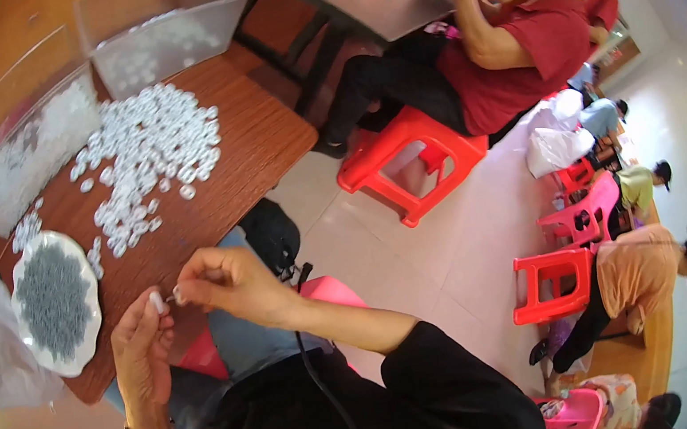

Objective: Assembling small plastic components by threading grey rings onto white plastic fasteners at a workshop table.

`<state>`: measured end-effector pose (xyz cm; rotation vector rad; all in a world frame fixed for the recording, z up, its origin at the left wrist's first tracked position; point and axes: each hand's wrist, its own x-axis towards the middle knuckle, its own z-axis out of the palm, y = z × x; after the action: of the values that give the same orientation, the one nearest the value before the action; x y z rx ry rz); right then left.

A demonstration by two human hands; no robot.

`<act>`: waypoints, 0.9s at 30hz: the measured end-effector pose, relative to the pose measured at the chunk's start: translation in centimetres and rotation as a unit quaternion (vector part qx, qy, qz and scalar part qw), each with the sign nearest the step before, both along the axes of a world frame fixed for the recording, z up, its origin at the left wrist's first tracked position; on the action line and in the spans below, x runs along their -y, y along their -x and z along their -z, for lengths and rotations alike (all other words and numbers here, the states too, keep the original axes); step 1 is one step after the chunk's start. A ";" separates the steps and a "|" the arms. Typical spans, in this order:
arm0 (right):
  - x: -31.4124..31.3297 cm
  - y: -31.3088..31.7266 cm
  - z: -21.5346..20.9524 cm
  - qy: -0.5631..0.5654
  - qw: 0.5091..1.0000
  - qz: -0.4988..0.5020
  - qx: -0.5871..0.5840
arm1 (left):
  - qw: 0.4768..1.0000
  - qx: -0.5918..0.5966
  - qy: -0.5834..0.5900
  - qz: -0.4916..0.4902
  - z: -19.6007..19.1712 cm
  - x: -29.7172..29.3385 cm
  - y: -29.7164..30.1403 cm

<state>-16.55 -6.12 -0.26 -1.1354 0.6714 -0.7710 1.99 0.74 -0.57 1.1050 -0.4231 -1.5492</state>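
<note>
Cap position: small white cap (157, 302) between both hands, above the table (251, 144) edge
Left hand (142, 350): pinches the cap at fingertips
Right hand (224, 283): fingers closed on a tiny part; cannot tell what
Cap look: round, white, like the pile of white caps (150, 155)

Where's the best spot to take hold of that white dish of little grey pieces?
Probably by the scalloped rim of the white dish, coming from the table's near edge. The grey pieces fill its middle, leaving only the rim bare, and that side lies closest to the left hand.
</note>
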 end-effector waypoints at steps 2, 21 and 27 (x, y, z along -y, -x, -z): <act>0.3 0.3 -0.2 0.032 0.999 0.005 -0.035 | 1.000 -0.004 -0.005 0.013 -0.4 0.1 0.2; -0.2 -1.3 -1.7 0.013 0.999 0.028 -0.033 | 0.993 -0.109 -0.017 0.045 0.2 0.1 -0.6; -0.1 -1.4 -1.5 0.048 0.998 0.016 -0.028 | 0.992 -0.114 -0.023 0.041 0.5 0.3 -0.5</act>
<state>-15.14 -6.00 1.20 -1.2400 0.7064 -0.8084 2.44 0.48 -1.04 0.9423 -0.2805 -1.7434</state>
